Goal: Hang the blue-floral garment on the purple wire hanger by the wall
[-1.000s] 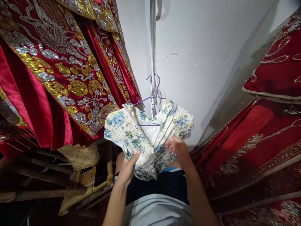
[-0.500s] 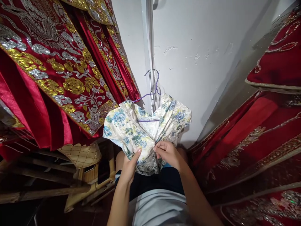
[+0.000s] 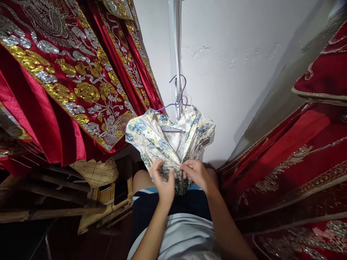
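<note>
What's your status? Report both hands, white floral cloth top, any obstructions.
Right hand: grip pinched on white floral cloth top, low front. Left hand: grip open before it, contact unclear. Top on slim purple hanger. Nothing visible blocking either hand.

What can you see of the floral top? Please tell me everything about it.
The floral top has short sleeves and wrinkled, thin-looking fabric, whitish with blue, green and yellow flowers. Its front edges meet in a deep V, showing a pale inside; the lower part looks gathered. It is on a purple hanger before a white wall. The right hand pinches it near the V's bottom; the left hand is open before it, contact unclear.
</note>
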